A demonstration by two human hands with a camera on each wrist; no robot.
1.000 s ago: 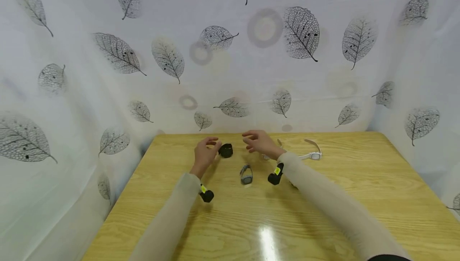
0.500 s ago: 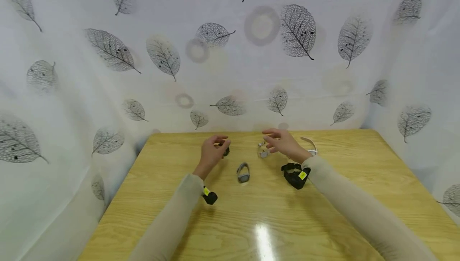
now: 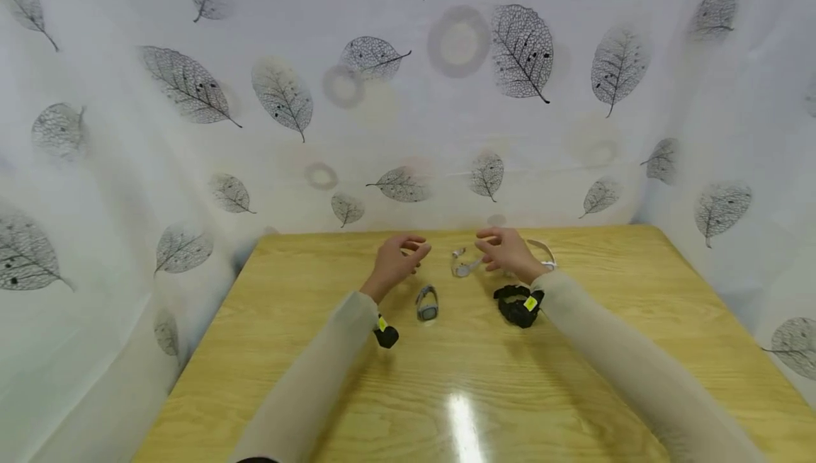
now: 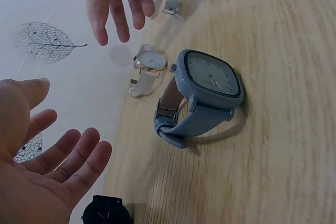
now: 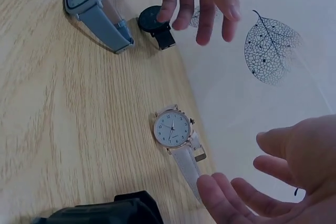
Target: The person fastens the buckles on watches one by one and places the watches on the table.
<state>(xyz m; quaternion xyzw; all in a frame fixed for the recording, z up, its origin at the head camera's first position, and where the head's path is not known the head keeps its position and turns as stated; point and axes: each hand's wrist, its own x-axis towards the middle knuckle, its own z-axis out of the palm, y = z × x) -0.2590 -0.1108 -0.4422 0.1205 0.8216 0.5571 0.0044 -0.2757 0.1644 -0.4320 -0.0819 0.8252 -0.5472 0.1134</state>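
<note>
My left hand [image 3: 397, 263] hovers with loosely bent fingers over the back of the table, holding nothing. Below it lies a round black watch [image 4: 106, 213], mostly hidden by the hand in the head view. My right hand [image 3: 508, 250], likewise holding nothing, hovers beside a round-dial watch [image 5: 172, 128] with a pale strap and rose-gold rim. Between and nearer than the hands, a blue-grey square watch [image 4: 210, 80] stands on its looped strap. Close to the right wrist is a bulky black object with a strap loop [image 3: 518, 313].
Another white watch [image 3: 548, 263] with a curved strap lies behind the right forearm. The wooden table [image 3: 319, 378] meets a leaf-patterned curtain [image 3: 395, 123] at its back and sides. Each wrist wears a small black camera with a yellow tag.
My right hand has moved rightward, uncovering the pale-strapped watch and the black object. The left hand has shifted right, now covering the round black watch in the head view. The watches stay put.
</note>
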